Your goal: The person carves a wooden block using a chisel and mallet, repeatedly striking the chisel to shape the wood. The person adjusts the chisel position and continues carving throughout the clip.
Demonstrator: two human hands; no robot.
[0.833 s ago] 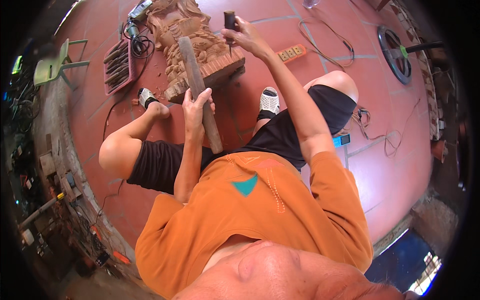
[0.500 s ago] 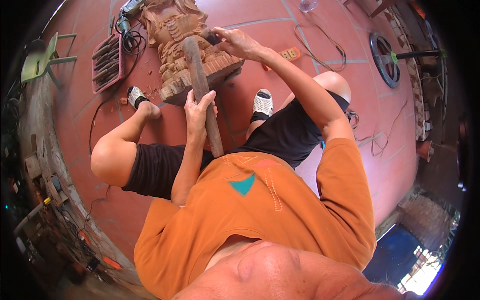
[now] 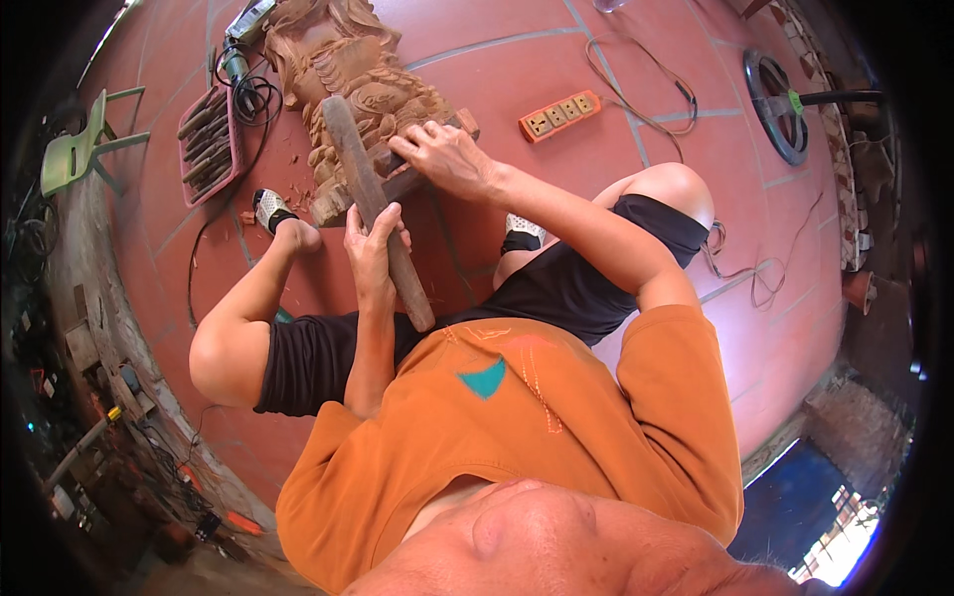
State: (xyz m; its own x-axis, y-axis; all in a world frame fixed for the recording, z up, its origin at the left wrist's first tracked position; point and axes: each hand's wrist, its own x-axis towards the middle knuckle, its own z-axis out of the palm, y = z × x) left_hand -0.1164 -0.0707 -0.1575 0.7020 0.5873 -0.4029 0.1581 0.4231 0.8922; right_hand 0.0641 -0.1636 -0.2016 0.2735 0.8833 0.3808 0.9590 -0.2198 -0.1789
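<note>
My left hand (image 3: 374, 260) is wrapped round a long, thick wooden stick (image 3: 350, 151), which slants up and away from my lap across the front of a brown wood carving (image 3: 373, 94). My right hand (image 3: 442, 157) is closed, with its curled fingers at the near right edge of the carving. A dark piece (image 3: 383, 159) shows beside those fingertips, partly behind the stick; its kind cannot be made out. The carving lies on the floor between my feet, covered in deep folds and scrolls.
At the left stands a pink tray (image 3: 238, 159) of wooden-handled tools, with a green power tool (image 3: 236, 65) and cable by it. A green chair (image 3: 84, 149) is farther left. An orange power strip (image 3: 558, 116) lies on the red tiles (image 3: 656, 89), and a round-based stand (image 3: 777, 107) is at right.
My right hand has come down from the carving's upper right side toward its near edge. The stick in my left hand has shifted left and lower, its tilt slightly greater.
</note>
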